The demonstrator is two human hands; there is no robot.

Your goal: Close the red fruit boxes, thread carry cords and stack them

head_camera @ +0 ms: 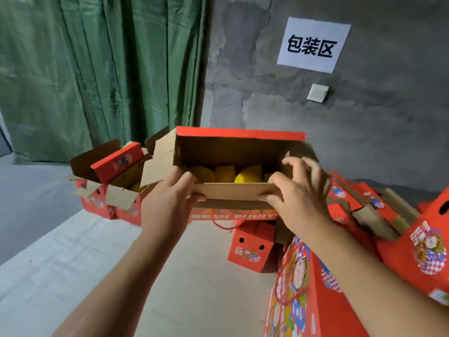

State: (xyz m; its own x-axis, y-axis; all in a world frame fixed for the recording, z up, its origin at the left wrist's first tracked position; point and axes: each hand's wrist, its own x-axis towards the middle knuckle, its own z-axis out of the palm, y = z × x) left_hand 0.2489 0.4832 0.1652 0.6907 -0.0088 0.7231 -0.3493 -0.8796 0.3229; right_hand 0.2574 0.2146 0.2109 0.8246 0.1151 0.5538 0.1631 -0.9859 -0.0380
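An open red fruit box (239,133) is in front of me at mid-frame, its brown flaps up. Yellow netted fruit (247,175) lies inside. My left hand (171,200) grips the near flap (233,190) at its left end, fingers curled over the edge. My right hand (295,190) holds the same flap at its right end, with fingers reaching to the right side flap. A red carry cord (224,224) hangs below the box's front face.
Another open red box (116,166) stands at the left on the floor. A small shut red box (252,249) sits below the held one. More red boxes (422,242) pile at the right, one printed box (298,295) near my right forearm. Green curtain and grey wall lie behind.
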